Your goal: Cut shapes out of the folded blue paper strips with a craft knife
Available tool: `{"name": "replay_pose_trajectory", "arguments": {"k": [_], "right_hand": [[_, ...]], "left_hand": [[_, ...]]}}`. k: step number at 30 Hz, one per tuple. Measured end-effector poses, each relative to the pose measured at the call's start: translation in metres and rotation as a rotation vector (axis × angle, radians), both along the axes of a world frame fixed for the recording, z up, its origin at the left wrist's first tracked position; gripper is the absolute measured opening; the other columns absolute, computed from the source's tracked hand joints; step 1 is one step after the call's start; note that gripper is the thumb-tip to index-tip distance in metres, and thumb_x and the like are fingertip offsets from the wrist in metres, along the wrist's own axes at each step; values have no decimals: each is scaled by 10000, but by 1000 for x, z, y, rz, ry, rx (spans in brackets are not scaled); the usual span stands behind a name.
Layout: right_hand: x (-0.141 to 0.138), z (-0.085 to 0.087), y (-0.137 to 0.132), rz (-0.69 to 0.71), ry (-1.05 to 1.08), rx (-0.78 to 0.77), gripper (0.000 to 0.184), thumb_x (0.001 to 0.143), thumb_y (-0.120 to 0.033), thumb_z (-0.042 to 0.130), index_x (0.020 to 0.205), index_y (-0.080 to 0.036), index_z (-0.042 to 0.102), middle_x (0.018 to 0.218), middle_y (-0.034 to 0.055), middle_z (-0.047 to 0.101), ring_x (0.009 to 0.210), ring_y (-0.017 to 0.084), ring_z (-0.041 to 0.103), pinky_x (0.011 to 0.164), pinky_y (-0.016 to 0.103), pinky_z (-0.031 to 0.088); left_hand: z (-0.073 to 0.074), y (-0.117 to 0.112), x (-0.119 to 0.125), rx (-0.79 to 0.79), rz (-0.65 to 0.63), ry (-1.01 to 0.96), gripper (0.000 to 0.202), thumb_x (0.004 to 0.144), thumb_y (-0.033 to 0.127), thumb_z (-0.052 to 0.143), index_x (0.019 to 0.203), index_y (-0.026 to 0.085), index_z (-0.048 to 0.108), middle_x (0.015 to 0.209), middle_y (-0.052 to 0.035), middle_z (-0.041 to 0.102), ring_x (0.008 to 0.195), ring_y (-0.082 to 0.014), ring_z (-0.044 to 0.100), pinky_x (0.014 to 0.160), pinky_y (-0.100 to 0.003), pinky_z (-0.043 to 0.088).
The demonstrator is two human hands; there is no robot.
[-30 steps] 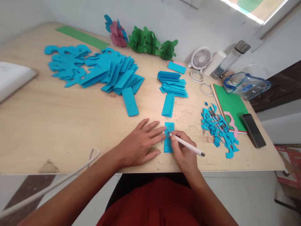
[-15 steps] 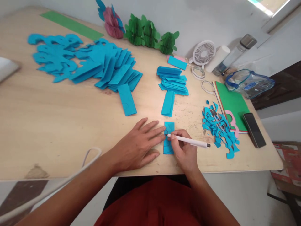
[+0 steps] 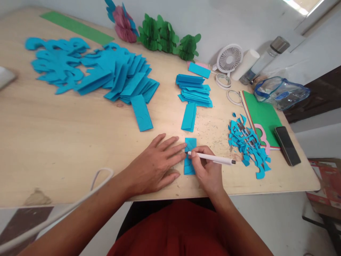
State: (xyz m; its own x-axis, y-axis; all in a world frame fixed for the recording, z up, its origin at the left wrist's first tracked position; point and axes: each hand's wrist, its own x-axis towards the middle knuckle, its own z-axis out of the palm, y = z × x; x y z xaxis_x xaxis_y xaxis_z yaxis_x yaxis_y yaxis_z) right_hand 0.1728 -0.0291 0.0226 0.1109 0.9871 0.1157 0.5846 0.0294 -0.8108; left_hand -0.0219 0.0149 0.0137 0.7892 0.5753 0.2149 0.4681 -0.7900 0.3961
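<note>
A small blue paper rectangle (image 3: 189, 169) with curved pen lines lies near the table's front edge. My left hand (image 3: 153, 165) rests flat on the table, fingers spread, the fingertips touching the paper's left edge. In my right hand (image 3: 209, 174) is a white pen (image 3: 213, 158), its tip on the paper close to my left fingertips. Just beyond lies a folded blue paper piece (image 3: 189, 117), and behind that a stack of folded blue papers (image 3: 194, 90). Another blue piece with a drawn curve (image 3: 142, 113) lies to the left.
Cut blue paper shapes (image 3: 57, 65) and folded pieces cover the back left. Blue scraps (image 3: 246, 138) lie at right, by a green sheet (image 3: 262, 113) and a phone (image 3: 287, 145). A fan (image 3: 229, 58), tape rolls (image 3: 223, 81) and a bottle (image 3: 263, 60) stand behind. A white cable (image 3: 66, 209) crosses my left forearm.
The whole view has shifted slightly, so things appear a little further left. Both hands keep nearly the same place on the paper, with the pen tip still on it.
</note>
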Motion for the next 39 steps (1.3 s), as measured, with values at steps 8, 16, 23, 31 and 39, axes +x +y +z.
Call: {"name": "replay_pose_trajectory", "arguments": {"k": [8,16,23,31,39], "right_hand": [[0,5,3,-5,6,-12,120,888,-287,523,816,-223,595,736,7,672,677,159,615,607,272,474],[2,4,2,-20,19,-25,123,888,-296,525,809,-224,586,733,11,674,684,164,633,602,272,483],[4,3,1,-25,13,-21,124,894,-294,527,814,-221,586,739,9,676,654,149,622,576,255,476],[5,2,1,-39,15,-29,130,892,-303,530,818,-218,593,740,10,666,633,143,599,557,252,460],[5,4,1,-48,12,-7,135,893,-302,524,809,-218,588,729,10,660,651,149,605,564,254,461]], "left_hand": [[1,0,-1,10,-8,11,474,921,394,514,1367,234,538,1489,-65,504,1389,-336,388,1166,-561,244],[0,0,0,-3,3,1,448,929,417,512,1334,235,570,1494,-63,499,1400,-329,379,1179,-555,233],[1,0,0,-12,-1,17,443,932,409,510,1333,230,568,1498,-64,494,1407,-329,371,1182,-558,222],[0,-1,0,-20,8,5,428,929,427,521,1310,242,582,1505,-54,486,1411,-320,366,1191,-544,205],[0,0,-1,-13,-6,19,426,930,419,508,1311,242,579,1508,-55,482,1406,-329,370,1175,-559,226]]}}
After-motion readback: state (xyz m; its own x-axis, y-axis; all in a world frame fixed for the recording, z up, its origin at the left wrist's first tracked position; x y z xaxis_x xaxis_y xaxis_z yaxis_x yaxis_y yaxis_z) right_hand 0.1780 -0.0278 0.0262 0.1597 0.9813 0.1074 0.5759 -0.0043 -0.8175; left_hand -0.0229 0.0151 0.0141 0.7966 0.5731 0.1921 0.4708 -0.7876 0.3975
